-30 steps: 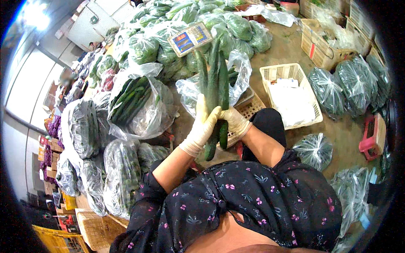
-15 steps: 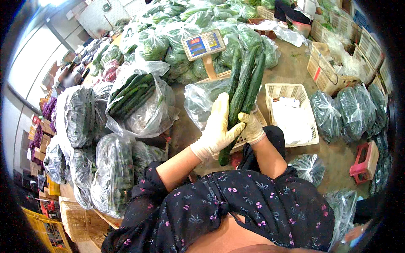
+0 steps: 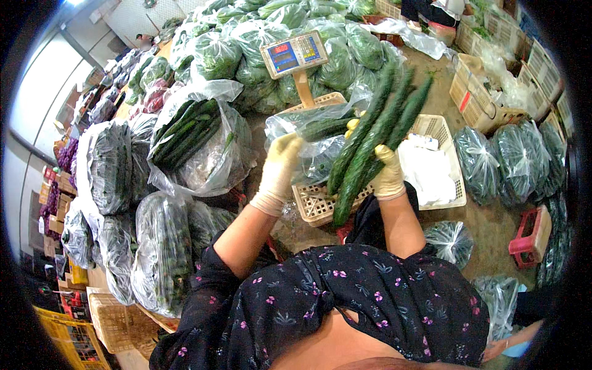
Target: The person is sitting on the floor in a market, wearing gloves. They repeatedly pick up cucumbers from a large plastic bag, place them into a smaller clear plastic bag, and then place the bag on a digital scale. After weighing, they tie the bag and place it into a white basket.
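Observation:
Three long dark-green cucumbers (image 3: 374, 143) are gripped in my gloved right hand (image 3: 388, 176), slanting up and to the right over the front of the scale. My gloved left hand (image 3: 279, 165) has its fingers pinched together on the edge of a clear plastic bag (image 3: 317, 165). That bag lies open on top of a beige plastic crate (image 3: 312, 209), with cucumbers (image 3: 327, 127) inside it. Behind the bag rises the display of a weighing scale (image 3: 294, 54) on its post. Yellow fingertips show behind the cucumbers in my right hand.
At left stands an open bag of cucumbers (image 3: 188, 132) beside wrapped bundles (image 3: 161, 253). Bagged green vegetables (image 3: 216, 58) pile up at the back. To the right are a white crate (image 3: 459, 185), tied dark-green bags (image 3: 515, 163) and a red-and-beige stool (image 3: 530, 237).
My left hand has let go of the cucumbers and moved left to the bag's edge. My right hand has shifted slightly right with the cucumbers, uncovering the bag on the crate.

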A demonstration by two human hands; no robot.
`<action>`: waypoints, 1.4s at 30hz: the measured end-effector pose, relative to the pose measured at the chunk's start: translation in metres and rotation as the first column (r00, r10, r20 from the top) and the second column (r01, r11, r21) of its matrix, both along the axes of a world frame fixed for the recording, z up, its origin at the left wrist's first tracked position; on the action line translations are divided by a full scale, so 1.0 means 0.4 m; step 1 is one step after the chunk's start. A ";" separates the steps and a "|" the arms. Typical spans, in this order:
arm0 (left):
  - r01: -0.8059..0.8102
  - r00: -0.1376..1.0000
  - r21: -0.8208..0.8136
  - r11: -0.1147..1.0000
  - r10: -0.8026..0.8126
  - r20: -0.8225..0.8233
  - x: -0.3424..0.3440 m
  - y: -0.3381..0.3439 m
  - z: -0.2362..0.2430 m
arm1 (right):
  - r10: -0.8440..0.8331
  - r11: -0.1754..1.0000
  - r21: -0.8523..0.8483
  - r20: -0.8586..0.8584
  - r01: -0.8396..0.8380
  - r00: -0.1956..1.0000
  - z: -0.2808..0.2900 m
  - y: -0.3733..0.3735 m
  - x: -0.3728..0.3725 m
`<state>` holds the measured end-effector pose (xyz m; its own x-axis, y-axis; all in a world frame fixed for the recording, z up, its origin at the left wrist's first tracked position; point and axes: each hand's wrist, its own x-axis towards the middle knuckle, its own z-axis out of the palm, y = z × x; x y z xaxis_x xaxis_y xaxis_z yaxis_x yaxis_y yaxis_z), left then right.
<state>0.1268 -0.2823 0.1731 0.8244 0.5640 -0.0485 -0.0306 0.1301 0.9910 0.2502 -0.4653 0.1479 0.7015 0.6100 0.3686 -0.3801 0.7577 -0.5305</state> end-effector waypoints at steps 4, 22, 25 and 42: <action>-0.215 0.958 -0.024 0.976 0.205 -0.201 0.025 0.080 -0.029 | -0.154 0.988 0.025 -0.013 0.154 0.988 0.037 -0.041 0.054; 0.313 0.937 -0.392 0.865 -0.215 0.275 0.015 0.224 0.094 | -0.101 0.992 0.064 -0.065 0.105 0.993 0.075 0.169 0.332; 0.326 0.935 -0.407 0.853 -0.227 0.272 -0.028 0.236 0.145 | -0.110 0.992 0.054 -0.088 0.115 0.990 0.049 0.242 0.319; 0.467 0.879 -0.473 0.747 -0.334 0.341 -0.100 0.259 0.091 | 0.476 0.860 -0.175 -0.067 -0.480 0.877 0.057 0.099 0.209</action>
<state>0.0867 -0.1787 0.2096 0.9927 0.1183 -0.0253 -0.0621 0.6775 0.7329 0.3337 -0.4259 0.1706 0.3130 0.9266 0.2083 -0.6838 0.3721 -0.6277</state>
